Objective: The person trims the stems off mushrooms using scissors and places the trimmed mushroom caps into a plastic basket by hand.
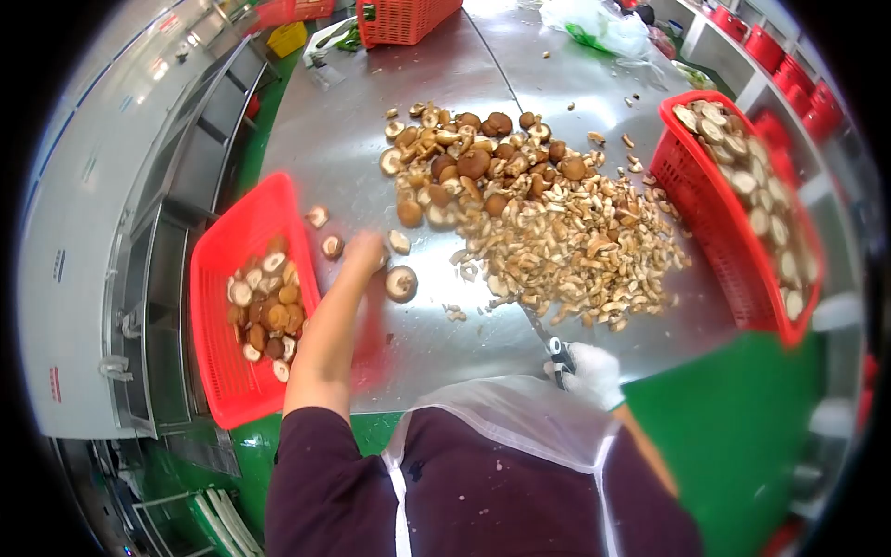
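Note:
My bare left hand (367, 251) reaches over the steel table among a few loose shiitake mushrooms. It is smeared by motion, so what its fingers hold cannot be made out. Close by lie a whole mushroom (401, 284) with its stem side up, a pale piece (399, 242) and a small brown mushroom (332, 246). In a white glove, my right hand (591, 373) grips the black handle of a knife (560, 356). Its blade points toward the pile of cut mushroom stems (594, 246). Whole mushrooms (473, 163) are heaped behind those stems.
A red basket (206, 306) holding mushrooms stands at the table's left edge. Another red basket (719, 209) with trimmed caps sits at the right. At the far end are a red crate (408, 20) and a clear plastic bag (608, 32). The steel table (325, 139) has a seam.

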A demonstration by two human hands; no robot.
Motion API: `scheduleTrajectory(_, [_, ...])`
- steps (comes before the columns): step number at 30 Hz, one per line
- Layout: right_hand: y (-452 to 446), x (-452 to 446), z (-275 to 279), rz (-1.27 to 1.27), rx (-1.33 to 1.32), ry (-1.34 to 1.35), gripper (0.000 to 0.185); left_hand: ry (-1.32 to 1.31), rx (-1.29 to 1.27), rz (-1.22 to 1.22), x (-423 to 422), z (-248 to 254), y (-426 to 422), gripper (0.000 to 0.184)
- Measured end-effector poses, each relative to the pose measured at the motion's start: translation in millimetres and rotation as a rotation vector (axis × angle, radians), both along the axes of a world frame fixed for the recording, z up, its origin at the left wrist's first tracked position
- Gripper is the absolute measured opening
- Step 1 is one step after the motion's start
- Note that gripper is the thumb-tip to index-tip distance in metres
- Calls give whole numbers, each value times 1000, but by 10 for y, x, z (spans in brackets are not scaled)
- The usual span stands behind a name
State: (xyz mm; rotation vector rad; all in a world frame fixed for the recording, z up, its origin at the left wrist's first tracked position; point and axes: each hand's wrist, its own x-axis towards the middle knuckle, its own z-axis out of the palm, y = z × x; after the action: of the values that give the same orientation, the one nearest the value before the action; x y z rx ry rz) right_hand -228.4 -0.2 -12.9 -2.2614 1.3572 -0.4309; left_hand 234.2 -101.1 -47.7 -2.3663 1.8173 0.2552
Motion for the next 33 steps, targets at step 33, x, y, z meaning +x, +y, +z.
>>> scheduleTrajectory(33, [-200, 126, 613, 21, 131, 316, 27, 1886, 84, 224, -2291, 869, 939, 52])
